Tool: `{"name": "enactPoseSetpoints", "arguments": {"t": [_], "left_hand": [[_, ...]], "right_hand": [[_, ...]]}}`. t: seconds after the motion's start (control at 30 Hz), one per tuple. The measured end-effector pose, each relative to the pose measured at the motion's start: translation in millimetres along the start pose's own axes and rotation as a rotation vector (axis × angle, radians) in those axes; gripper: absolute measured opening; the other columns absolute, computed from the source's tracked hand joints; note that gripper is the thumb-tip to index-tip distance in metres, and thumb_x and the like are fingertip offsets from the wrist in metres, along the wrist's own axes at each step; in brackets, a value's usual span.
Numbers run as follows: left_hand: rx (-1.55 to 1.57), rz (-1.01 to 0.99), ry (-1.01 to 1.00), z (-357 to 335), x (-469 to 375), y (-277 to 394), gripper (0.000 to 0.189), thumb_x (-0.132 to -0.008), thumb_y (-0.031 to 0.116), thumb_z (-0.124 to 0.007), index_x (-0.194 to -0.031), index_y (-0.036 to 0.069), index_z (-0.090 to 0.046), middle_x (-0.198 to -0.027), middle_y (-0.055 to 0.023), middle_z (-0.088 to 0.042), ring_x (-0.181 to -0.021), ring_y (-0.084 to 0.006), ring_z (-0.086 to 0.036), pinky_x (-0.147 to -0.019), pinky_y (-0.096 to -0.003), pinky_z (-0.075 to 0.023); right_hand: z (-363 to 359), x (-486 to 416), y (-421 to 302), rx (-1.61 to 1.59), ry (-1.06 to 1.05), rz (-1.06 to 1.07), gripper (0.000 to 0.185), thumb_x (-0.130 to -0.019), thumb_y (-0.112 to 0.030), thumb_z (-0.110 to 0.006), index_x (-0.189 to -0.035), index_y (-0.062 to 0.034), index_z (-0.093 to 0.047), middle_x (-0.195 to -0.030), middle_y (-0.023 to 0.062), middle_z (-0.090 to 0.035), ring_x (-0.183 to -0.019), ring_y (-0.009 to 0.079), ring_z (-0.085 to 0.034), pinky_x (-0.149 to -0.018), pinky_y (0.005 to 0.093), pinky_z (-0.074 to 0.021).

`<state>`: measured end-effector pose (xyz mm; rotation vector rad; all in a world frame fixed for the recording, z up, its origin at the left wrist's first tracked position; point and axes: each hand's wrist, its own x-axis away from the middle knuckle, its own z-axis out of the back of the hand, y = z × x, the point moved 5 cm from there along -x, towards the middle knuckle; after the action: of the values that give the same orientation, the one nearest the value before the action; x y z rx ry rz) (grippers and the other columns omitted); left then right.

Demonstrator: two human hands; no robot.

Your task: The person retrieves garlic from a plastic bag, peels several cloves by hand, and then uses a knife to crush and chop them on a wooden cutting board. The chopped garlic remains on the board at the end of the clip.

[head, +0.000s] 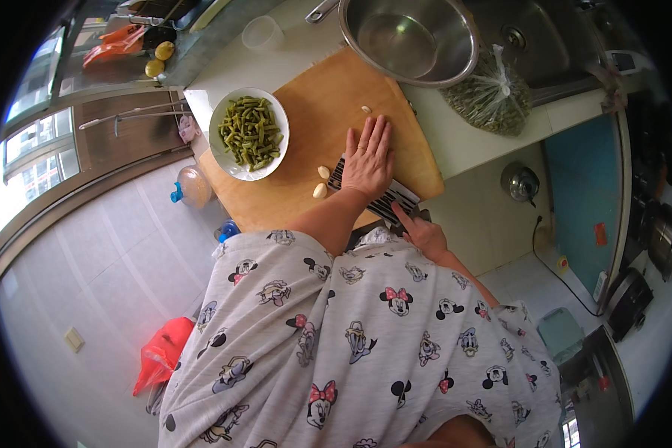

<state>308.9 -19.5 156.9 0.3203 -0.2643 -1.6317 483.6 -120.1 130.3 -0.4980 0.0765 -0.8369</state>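
My left hand [367, 165] lies flat, palm down, on the broad blade of a kitchen cleaver [400, 196], its fingers reaching past the blade over a wooden cutting board [308, 106]. What lies under the palm and blade is hidden. At the board's near edge, my right hand [427, 235] grips the cleaver's handle, index finger stretched along the blade. Two peeled garlic cloves, an upper one [323, 172] and a lower one [320, 191], rest left of the blade. A smaller garlic piece [366, 109] sits beyond my left fingertips.
A white bowl [215, 147] of cut green beans [249, 133] stands on the board's left. Behind are a steel pot [364, 39], a clear plastic cup [262, 33] and a knotted bag of dried green bits [490, 101]. The sink [543, 50] is at upper right.
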Motion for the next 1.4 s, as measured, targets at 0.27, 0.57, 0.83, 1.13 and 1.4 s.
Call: {"name": "enactPoseSetpoints", "arguments": {"t": [0.27,0.57,0.83,1.13,1.4], "left_hand": [[-0.057,-0.053,0.000,-9,5,9,0.063,-0.094,0.033,-0.045,-0.149,0.006,-0.030,-0.158,-0.0080,-0.024,-0.148,-0.0278,-0.016,-0.117,-0.0573,-0.0101],[0.702,-0.097,0.527,100,0,-32,0.041,-0.087,0.003,-0.061,-0.127,0.005,-0.054,-0.138,-0.0127,-0.051,-0.132,-0.0322,-0.043,-0.115,-0.0418,-0.0257],[0.533,0.058,0.217,63,74,-33,0.039,-0.078,0.009,-0.074,-0.114,0.005,-0.062,-0.101,-0.0119,-0.059,-0.079,-0.0216,-0.061,-0.068,-0.0345,-0.0522],[0.134,0.004,0.533,44,39,-49,0.043,-0.075,0.014,-0.073,-0.117,0.013,-0.061,-0.099,-0.0108,-0.056,-0.095,-0.0315,-0.053,-0.082,-0.0420,-0.0432],[0.277,0.184,0.378,33,57,-96,0.011,-0.082,0.015,-0.065,-0.087,0.005,-0.062,-0.087,-0.0152,-0.060,-0.085,-0.0352,-0.057,-0.076,-0.0452,-0.0473]], "right_hand": [[-22,10,3,-0.158,-0.020,-0.016,0.097,-0.073,-0.016,-0.070,-0.154,-0.0305,-0.019,-0.062,0.0119,-0.057,-0.052,0.0318,-0.059,-0.054,0.0438,-0.0527],[32,-30,30,-0.606,0.073,0.071,0.089,-0.078,-0.009,-0.063,-0.154,-0.0274,-0.022,-0.062,0.0075,-0.057,-0.047,0.0222,-0.053,-0.053,0.0364,-0.0495],[101,-35,5,-1.488,-0.269,-0.455,0.055,-0.088,-0.002,-0.056,-0.140,-0.0096,-0.040,-0.062,-0.0034,-0.041,-0.043,0.0038,-0.038,-0.037,0.0199,-0.0342],[111,-11,3,-1.536,-0.109,-0.412,0.065,-0.087,-0.001,-0.058,-0.147,-0.0116,-0.036,-0.062,-0.0017,-0.043,-0.043,0.0055,-0.040,-0.037,0.0219,-0.0347],[113,9,16,-1.488,0.049,-0.405,0.068,-0.087,0.001,-0.057,-0.149,-0.0127,-0.033,-0.061,-0.0006,-0.043,-0.043,0.0065,-0.041,-0.038,0.0228,-0.0349]]}}
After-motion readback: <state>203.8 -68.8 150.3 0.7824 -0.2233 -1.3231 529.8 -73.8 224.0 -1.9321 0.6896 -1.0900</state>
